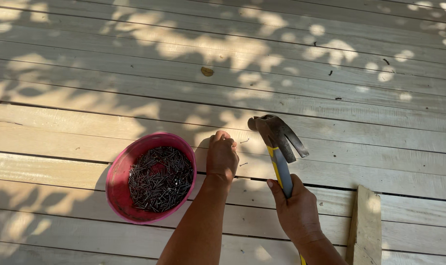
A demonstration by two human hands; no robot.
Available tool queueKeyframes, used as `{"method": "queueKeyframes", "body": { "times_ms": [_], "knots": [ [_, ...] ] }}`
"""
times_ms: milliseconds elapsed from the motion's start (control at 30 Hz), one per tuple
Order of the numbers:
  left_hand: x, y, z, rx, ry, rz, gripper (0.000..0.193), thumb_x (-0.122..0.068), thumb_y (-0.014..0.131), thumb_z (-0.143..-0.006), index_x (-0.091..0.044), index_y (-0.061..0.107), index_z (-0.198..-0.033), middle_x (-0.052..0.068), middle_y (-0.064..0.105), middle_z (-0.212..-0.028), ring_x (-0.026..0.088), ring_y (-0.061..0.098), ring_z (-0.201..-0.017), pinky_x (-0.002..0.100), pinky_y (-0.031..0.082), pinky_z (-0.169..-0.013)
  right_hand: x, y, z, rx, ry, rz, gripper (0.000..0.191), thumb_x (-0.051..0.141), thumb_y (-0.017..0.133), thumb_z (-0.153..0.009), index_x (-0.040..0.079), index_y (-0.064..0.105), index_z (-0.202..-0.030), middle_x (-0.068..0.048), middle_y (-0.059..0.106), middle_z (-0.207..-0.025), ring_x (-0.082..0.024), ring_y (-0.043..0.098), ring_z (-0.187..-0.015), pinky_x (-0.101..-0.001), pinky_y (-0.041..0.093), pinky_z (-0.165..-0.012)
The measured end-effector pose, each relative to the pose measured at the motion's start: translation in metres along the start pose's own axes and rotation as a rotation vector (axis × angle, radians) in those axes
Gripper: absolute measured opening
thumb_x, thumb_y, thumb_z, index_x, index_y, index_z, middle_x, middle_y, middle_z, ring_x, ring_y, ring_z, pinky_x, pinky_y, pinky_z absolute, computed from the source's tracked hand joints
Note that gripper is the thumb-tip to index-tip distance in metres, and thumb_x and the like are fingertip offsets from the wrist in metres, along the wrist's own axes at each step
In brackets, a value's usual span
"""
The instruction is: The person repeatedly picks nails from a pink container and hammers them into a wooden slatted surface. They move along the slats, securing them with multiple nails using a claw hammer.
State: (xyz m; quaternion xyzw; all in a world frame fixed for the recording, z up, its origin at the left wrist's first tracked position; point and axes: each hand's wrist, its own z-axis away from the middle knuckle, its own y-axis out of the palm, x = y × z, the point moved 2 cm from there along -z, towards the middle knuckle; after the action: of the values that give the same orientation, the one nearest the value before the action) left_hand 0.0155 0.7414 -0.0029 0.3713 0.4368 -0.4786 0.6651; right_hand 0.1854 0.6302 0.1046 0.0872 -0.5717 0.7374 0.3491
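Nearest, right hand (296,208) clenched round the hammer (278,147) low on its grip, head raised over the boards and clear of them. One hammer: steel claw head, yellow-and-grey shaft. Probably top-heavy and stiff, best held far down the shaft, as here, for swing; grip likely rubbery, so little slip.

Beside it, left hand (222,156) curled knuckles-up on the deck (85,98), fingertips pinched at something on the board, presumably a nail; too small and hidden to confirm. Two loose nails (243,152) just right of that hand, lying flat. Thin, hard, light, sharp at one end; best pinched mid-shank.

Left of the hand, touching nothing, one pink bowl (119,176) holding dark nails (160,179), far too many to count. Likely heavy for its size, rim the place to grip.

At lower right, one short offcut (365,225) lying on the deck.

Further out, one brown leaf (207,71) and a few dark specks among dappled shade.
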Motion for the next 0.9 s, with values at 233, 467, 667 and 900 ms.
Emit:
{"method": "queueKeyframes", "body": {
  "times_ms": [233,467,667,900],
  "knots": [
    [-0.013,-0.004,0.017,-0.077,0.629,-0.893,0.012,-0.001,0.063,-0.085,-0.001,0.075,-0.09,0.01,0.061,-0.118,0.03,0.059,-0.111,0.039,0.052,-0.097,0.017,0.005,-0.022,0.088,0.036,0.098,0.048,0.052,0.062,-0.097,0.005,0.062,-0.093,-0.013,0.066,-0.064,-0.03,0.064,-0.057,-0.047,0.053,-0.06],
    [-0.026,0.005,0.022,-0.001,0.296,-0.889,0.019,0.0,0.065,-0.089,0.002,0.069,-0.107,0.012,0.063,-0.117,0.029,0.057,-0.117,0.036,0.051,-0.103,-0.002,0.009,-0.013,0.107,0.124,0.113,0.05,0.057,0.062,-0.094,0.007,0.065,-0.096,-0.012,0.069,-0.068,-0.028,0.067,-0.063,-0.0447,0.054,-0.065],
    [-0.063,-0.01,0.032,0.03,0.689,-0.76,0.015,-0.004,0.066,-0.09,-0.003,0.069,-0.104,0.011,0.067,-0.115,0.03,0.064,-0.111,0.038,0.054,-0.099,-0.03,0.017,-0.029,0.067,0.09,0.116,0.053,0.059,0.06,-0.095,0.006,0.066,-0.099,-0.015,0.069,-0.068,-0.031,0.068,-0.063,-0.0455,0.056,-0.067],
    [-0.06,-0.122,0.035,-0.389,0.419,-1.014,0.026,-0.012,0.072,-0.079,-0.003,0.069,-0.103,0.02,0.064,-0.117,0.042,0.057,-0.113,0.052,0.046,-0.102,-0.051,0.024,-0.024,-0.034,0.148,0.116,0.051,0.058,0.059,-0.096,0.007,0.066,-0.097,-0.017,0.072,-0.073,-0.035,0.071,-0.069,-0.0482,0.056,-0.07]
  ]
}}
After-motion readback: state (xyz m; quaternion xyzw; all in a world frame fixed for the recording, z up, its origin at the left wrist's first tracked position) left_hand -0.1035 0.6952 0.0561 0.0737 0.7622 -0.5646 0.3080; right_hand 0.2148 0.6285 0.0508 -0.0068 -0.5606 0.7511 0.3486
